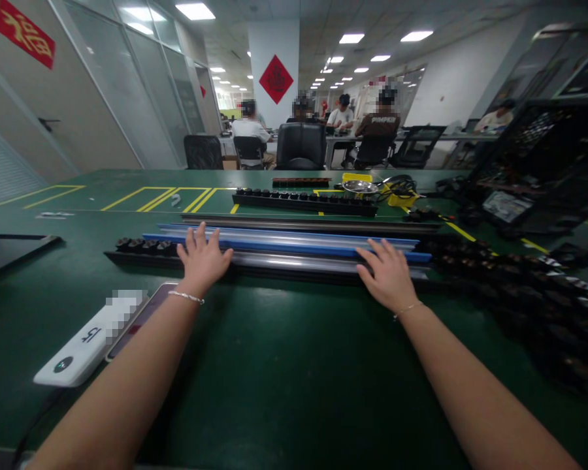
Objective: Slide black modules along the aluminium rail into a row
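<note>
My left hand (pixel 202 258) rests with fingers spread over the left part of a long black rail (pixel 294 262). On the right, my right hand (pixel 386 273) is also spread, its fingertips at the blue-edged strips. Two long blue strips (pixel 289 236) lie lengthwise along the black rail, crossing under or just behind both hands. Several small dark knob-like parts (pixel 144 245) sit in the rail's left end. Behind lies another long dark rail (pixel 313 224). Whether the fingers press on the strips or only hover is hard to tell.
A white power bank (pixel 85 343) and a phone (pixel 140 320) lie left of my left forearm. A pile of dark parts (pixel 534 294) spreads at right. Farther back are a rail of small parts (pixel 304 201), a metal dish (pixel 360 187) and a black rack (pixel 529 156). People sit beyond the table.
</note>
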`<action>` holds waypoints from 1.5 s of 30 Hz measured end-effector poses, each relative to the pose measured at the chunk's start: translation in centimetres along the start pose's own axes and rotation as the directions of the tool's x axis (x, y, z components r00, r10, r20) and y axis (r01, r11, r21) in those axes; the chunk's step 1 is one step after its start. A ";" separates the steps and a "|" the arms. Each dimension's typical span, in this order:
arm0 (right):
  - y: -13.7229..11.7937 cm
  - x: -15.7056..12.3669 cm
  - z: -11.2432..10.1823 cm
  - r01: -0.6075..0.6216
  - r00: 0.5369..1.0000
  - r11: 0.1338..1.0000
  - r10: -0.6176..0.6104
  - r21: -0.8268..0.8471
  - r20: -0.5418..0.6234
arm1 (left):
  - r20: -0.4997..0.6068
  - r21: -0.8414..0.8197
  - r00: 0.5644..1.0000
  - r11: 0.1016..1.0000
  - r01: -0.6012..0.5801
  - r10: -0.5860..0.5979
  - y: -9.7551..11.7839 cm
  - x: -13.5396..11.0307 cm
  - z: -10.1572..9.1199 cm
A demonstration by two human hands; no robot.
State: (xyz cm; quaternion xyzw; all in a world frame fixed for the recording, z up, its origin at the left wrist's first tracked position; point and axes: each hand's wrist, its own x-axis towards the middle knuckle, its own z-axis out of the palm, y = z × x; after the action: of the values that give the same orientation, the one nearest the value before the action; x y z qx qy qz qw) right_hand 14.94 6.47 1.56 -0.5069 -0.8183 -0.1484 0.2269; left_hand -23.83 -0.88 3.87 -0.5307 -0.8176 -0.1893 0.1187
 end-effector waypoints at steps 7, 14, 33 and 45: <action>-1.9 0.0 0.8 0.140 0.978 0.990 -0.138 -0.001 0.156 | 0.007 0.241 0.994 0.965 0.100 -0.105 -7.9 2.7 -2.4; -1.7 0.0 0.8 0.133 0.976 0.991 -0.130 -0.010 0.178 | 0.139 0.347 0.989 0.938 -0.009 -0.042 -9.9 2.9 -2.1; -2.0 0.1 0.6 0.119 0.975 0.993 -0.115 -0.012 0.190 | 0.127 0.092 0.979 0.985 0.147 -0.158 -8.2 2.8 -0.9; -2.1 0.0 0.7 0.115 0.978 0.993 -0.109 -0.024 0.178 | 0.161 0.044 0.918 0.931 0.361 -0.363 -7.4 3.8 -0.2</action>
State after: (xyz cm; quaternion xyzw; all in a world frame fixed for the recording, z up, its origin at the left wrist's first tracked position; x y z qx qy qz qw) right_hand 12.91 5.89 0.99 -0.4747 -0.8598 -0.1294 0.1363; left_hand -32.20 -0.54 4.24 -0.3834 -0.9099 -0.1573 0.0166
